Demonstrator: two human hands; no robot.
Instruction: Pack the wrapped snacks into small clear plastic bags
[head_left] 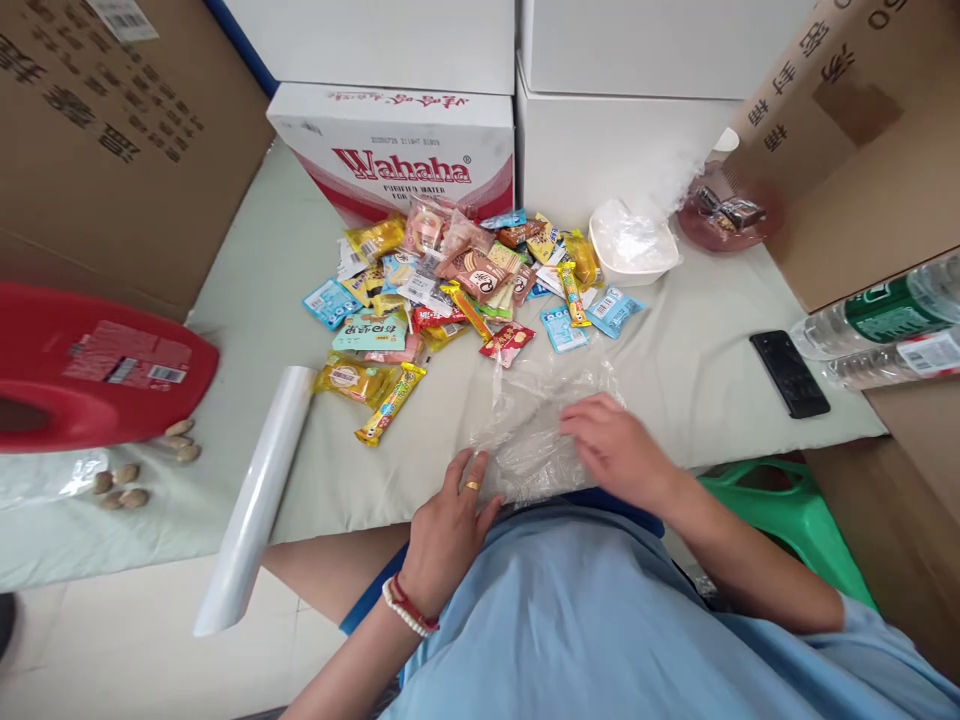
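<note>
A thin clear plastic bag (525, 445) lies crumpled and spread on the cloth in front of my body. My left hand (450, 525), with a ring and bracelets, rests at the bag's near left edge, its thumb apart from its fingers. Over the right part of the bag is my right hand (622, 450), its fingers bent together on the film. Just beyond the bag lies a pile of wrapped snacks (480, 275) in several colours. A yellow snack stick (390, 404) and a yellow-wrapped cake (352, 380) lie at its near left.
A white plastic roll (259, 490) overhangs the table's front edge. A red jug (97, 365) and several nuts (124, 485) are at left. A Wahaba-style water carton (405, 150) stands behind; a white bowl (630, 265), phone (790, 373) and bottles (892, 315) are right.
</note>
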